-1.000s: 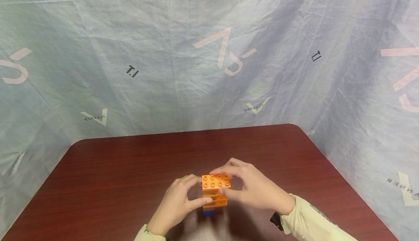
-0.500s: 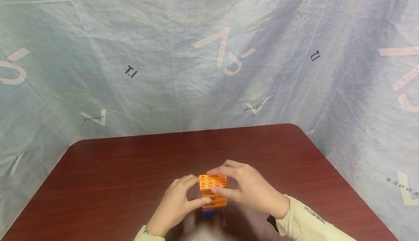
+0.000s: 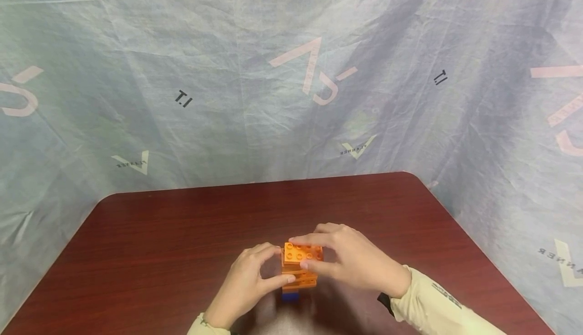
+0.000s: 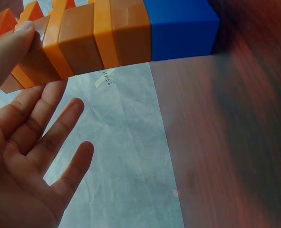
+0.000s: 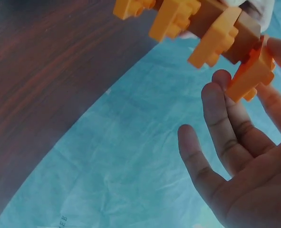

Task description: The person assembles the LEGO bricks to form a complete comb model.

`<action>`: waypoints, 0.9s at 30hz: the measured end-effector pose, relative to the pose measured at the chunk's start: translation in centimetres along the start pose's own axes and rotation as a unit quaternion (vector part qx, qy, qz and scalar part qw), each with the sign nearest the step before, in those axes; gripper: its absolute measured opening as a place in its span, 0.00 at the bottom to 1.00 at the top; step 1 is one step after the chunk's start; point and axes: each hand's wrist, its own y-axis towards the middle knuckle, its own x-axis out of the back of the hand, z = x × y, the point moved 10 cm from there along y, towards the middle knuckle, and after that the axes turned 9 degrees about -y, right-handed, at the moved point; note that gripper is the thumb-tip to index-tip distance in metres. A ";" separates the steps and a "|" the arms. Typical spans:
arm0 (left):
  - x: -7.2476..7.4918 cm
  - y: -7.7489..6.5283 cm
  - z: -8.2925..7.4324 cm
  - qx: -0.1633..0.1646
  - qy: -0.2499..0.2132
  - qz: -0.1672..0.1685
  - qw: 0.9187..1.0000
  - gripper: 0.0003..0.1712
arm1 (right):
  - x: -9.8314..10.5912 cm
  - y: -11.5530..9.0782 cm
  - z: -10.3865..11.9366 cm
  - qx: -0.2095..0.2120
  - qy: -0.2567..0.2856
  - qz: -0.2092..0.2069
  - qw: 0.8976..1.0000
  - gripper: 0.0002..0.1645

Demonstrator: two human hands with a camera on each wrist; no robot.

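Observation:
A tower of toy building bricks stands near the front of the table, with a blue brick [image 4: 183, 31] at its foot. Above that, brown bricks [image 4: 83, 42] alternate with thinner orange bricks [image 5: 216, 38] that jut out to the right. My left hand [image 3: 246, 279] grips the upper part of the tower between thumb and fingers. With thumb and fingertips, my right hand [image 3: 360, 259] pinches the topmost orange brick [image 3: 300, 254], studs up. This brick sits slightly askew at the tower's top; whether it is pressed on cannot be told.
The dark red wooden table [image 3: 191, 228] extends behind and to both sides of the tower. A grey printed cloth [image 3: 227, 97] hangs around its back and sides.
The topmost orange brick shifted a little left with my right hand, then back right, and now sits slightly turned. My left hand and the tower below stayed nearly still.

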 end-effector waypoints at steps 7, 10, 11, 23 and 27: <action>0.0 0.0 0.0 0.000 0.003 -0.005 1.000 0.23 | 0.2 0.3 0.4 0.017 -0.018 0.017 1.000 0.22; 0.0 0.0 0.0 -0.003 0.005 -0.006 1.000 0.23 | 0.3 0.6 0.6 0.026 -0.030 0.023 0.999 0.22; 0.0 0.0 -0.1 -0.005 0.006 -0.007 1.000 0.23 | 0.4 0.7 0.7 0.026 -0.032 0.026 0.999 0.22; 0.2 0.0 -0.1 -0.012 0.018 -0.011 1.000 0.23 | 0.6 1.2 1.1 0.045 -0.051 0.024 0.997 0.22; 0.2 0.0 -0.1 -0.012 0.020 -0.002 1.000 0.23 | 0.7 1.2 1.3 0.060 -0.058 0.009 0.997 0.22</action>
